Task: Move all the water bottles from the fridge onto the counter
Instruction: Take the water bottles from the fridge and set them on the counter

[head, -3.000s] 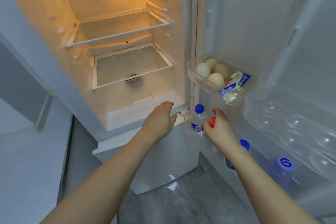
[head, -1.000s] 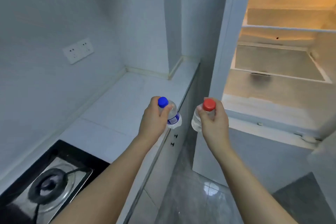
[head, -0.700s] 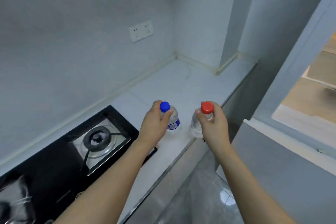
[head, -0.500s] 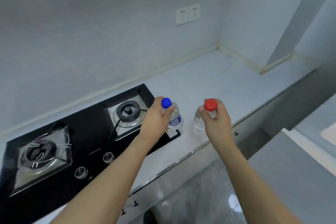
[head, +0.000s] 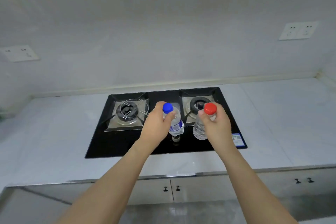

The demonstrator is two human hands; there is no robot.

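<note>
While over the stove [head: 138, 143], hands grip 2 bottles: L [head: 156, 126] blue-cap [head: 175, 122], R [head: 217, 125] red-cap [head: 200, 130].

There was a single view, taken from the person's head. It looked forward and steeply down across both forearms onto the table [head: 54, 132], square to the back wall [head: 163, 32]. The stove [head: 127, 143] sat mid-frame, near, with the hands [head: 156, 125] just before it. The wide lens bowed the table's front edge, and cupboard doors [head: 200, 189] showed below.
</note>
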